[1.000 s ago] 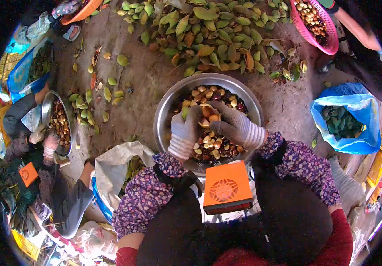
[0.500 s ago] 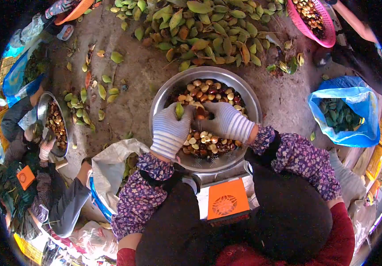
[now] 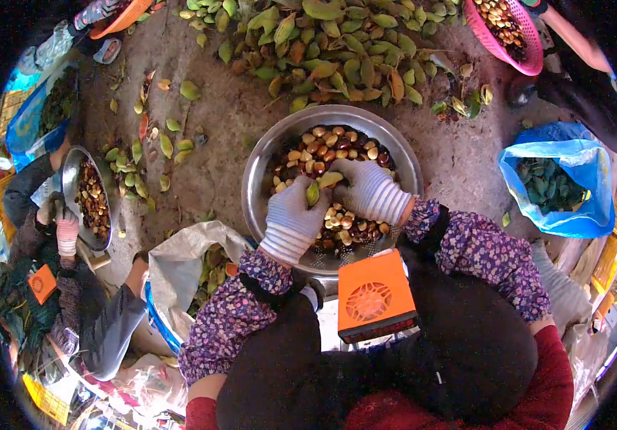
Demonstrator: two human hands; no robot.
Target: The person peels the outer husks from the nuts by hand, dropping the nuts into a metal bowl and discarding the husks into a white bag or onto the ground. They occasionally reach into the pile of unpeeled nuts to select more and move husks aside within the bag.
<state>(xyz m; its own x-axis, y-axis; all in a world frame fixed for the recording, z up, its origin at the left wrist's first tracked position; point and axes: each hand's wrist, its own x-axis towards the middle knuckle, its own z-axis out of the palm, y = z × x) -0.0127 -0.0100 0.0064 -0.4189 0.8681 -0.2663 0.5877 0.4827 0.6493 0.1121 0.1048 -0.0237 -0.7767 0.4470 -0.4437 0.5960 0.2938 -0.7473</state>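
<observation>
A steel colander (image 3: 257, 154) holds glossy brown, dark and tan seeds (image 3: 333, 147). Over its middle, my left hand (image 3: 292, 218), in a striped knit glove, is closed with a green pod piece (image 3: 312, 193) showing between thumb and fingers. Close beside it, my right hand (image 3: 374, 192), gloved likewise, pinches a yellow-green pod piece (image 3: 330, 179). The fingertips of both hands nearly meet, and the glove fabric partly hides what they grip. Below the hands, more seeds lie by the perforated colander wall.
A heap of green pods (image 3: 337, 54) lies beyond the colander. A white sack (image 3: 172, 269) of pods stands at left, a blue bag (image 3: 573, 226) of dark leaves at right. An orange box (image 3: 376, 294) hangs before my lap. Co-workers have a metal bowl (image 3: 70, 168) and a pink basket (image 3: 530, 54).
Both hands have shifted slightly, the left one right and down. The brown seed between them no longer shows; a yellow-green pod piece does. The orange box has swung up and right.
</observation>
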